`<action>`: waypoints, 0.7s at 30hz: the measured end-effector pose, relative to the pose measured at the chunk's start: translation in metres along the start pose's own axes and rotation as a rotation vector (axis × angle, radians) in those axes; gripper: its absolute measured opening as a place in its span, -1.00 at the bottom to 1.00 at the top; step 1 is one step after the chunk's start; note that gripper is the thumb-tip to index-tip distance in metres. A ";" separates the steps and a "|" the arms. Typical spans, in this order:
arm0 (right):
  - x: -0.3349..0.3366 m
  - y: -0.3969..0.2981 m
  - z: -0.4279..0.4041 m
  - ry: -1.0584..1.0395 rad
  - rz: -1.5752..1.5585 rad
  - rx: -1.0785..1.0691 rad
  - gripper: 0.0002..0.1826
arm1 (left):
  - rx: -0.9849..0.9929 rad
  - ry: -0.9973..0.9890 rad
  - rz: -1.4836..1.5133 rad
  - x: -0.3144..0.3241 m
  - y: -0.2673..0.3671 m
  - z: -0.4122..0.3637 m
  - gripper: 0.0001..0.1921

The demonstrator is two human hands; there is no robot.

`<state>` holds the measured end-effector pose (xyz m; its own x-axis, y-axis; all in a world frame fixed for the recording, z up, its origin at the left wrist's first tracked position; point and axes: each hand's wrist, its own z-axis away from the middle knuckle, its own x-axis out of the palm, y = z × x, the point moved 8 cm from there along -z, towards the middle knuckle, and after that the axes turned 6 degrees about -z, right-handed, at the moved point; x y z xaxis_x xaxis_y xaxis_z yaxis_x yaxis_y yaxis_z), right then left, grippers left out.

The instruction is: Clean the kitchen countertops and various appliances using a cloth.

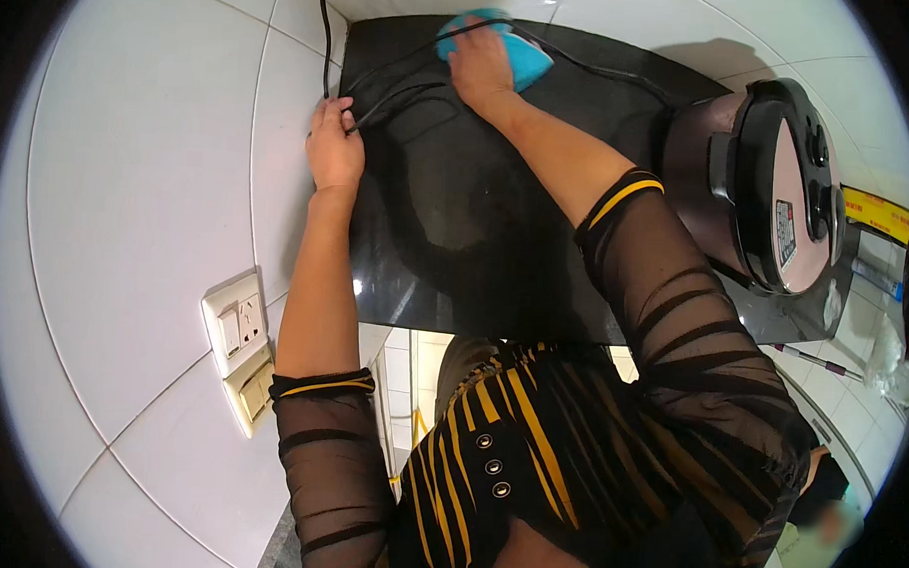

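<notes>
My left hand (335,141) grips a black power cord (389,100) beside the tiled wall, at the left edge of a dark countertop (517,203). From there the cord loops over the counter, and one length climbs the wall. Near the back edge, my right hand (483,67) presses a blue cloth (528,61) against the surface; the cloth is partly blurred. Another stretch of cord crosses over the right fingers and runs towards an electric pressure cooker (758,189) on the right. A faint curved streak marks the counter's middle.
A wall socket and switch (237,325) sit low on the left wall. White tiles (599,7) border the counter's back. Beyond the cooker are a yellow printed strip (877,214), a clear plastic bag (889,359) and a pole (820,362). Part of another person (818,514) shows at lower right.
</notes>
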<state>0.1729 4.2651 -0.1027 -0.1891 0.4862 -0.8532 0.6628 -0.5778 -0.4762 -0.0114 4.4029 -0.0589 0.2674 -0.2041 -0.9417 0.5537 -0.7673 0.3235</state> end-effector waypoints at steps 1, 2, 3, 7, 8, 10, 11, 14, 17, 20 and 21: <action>0.016 -0.007 -0.005 -0.146 0.046 -0.023 -0.56 | 0.031 0.096 0.099 -0.008 0.002 0.000 -0.76; 0.023 -0.016 -0.005 -0.147 0.044 -0.023 -0.56 | 0.064 0.192 0.199 -0.017 0.005 0.001 -0.77; 0.022 -0.040 0.000 -0.017 -0.051 -0.190 -0.56 | 0.060 0.191 0.195 -0.018 0.002 0.001 -0.77; 0.013 -0.069 0.028 -0.032 -0.446 -0.648 -0.57 | -0.057 0.111 0.510 -0.020 -0.006 0.000 -0.74; 0.013 -0.071 0.038 -0.032 -0.444 -0.643 -0.57 | -0.221 0.022 0.728 -0.010 -0.011 0.003 -0.72; 0.024 -0.083 0.069 -0.234 -0.516 -0.447 -0.61 | -0.262 0.032 0.809 -0.013 -0.020 0.007 -0.71; 0.018 -0.087 0.082 -0.241 -0.520 -0.450 -0.61 | -0.298 0.038 0.894 -0.012 -0.025 0.009 -0.69; -0.010 -0.090 0.142 -0.396 -0.606 -0.662 -0.64 | -0.265 0.067 0.868 -0.009 -0.017 0.015 -0.71; -0.042 -0.087 0.191 -0.284 -0.589 -0.696 -0.75 | -0.181 0.162 0.758 -0.016 -0.037 0.024 -0.72; -0.052 -0.070 0.210 -0.372 -0.535 -0.562 -0.75 | -0.255 0.167 0.788 -0.025 -0.040 0.031 -0.71; -0.059 -0.035 0.197 -0.232 -0.634 -0.203 -0.73 | -0.250 0.161 0.804 -0.033 -0.021 0.033 -0.71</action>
<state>0.0186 4.1274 -0.0779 -0.7184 0.5234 -0.4583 0.4913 -0.0847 -0.8669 -0.0576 4.4055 -0.0378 0.7515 -0.5255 -0.3988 0.3004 -0.2656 0.9161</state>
